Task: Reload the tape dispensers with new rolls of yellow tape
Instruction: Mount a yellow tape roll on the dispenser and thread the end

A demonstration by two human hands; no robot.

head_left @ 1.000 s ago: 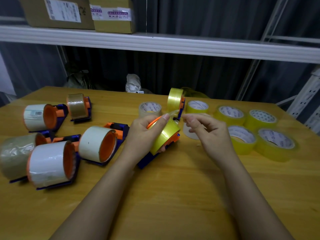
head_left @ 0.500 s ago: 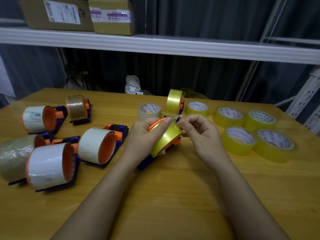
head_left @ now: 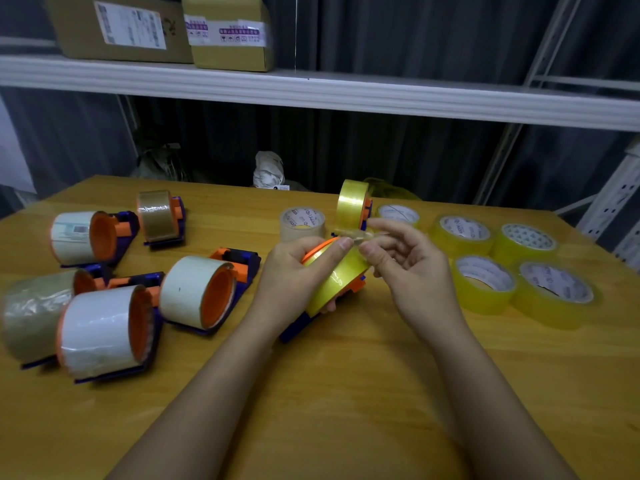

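Threading is the step in hand: the left hand (head_left: 294,268) is curled round a blue and orange tape dispenser (head_left: 311,313) already carrying a yellow tape roll (head_left: 337,275), its index finger laid over the top of the roll, while the right hand (head_left: 412,268) pinches the loose tape end (head_left: 353,234) between thumb and fingertips just above the roll. Judging by this, the next move calls for drawing that sticky end out and feeding it through the dispenser's front without letting it fold back on itself. Compared with a second ago, the right hand has risen and closed in toward the left, and the free strip now stands lifted off the roll. To the right of the right hand lie four spare yellow rolls (head_left: 485,282) flat on the tabletop (head_left: 346,393); beyond both hands stands a loaded dispenser (head_left: 351,206) on edge beside a pale roll (head_left: 302,221). Left of the left hand sit dispensers with white and brownish rolls (head_left: 197,292).
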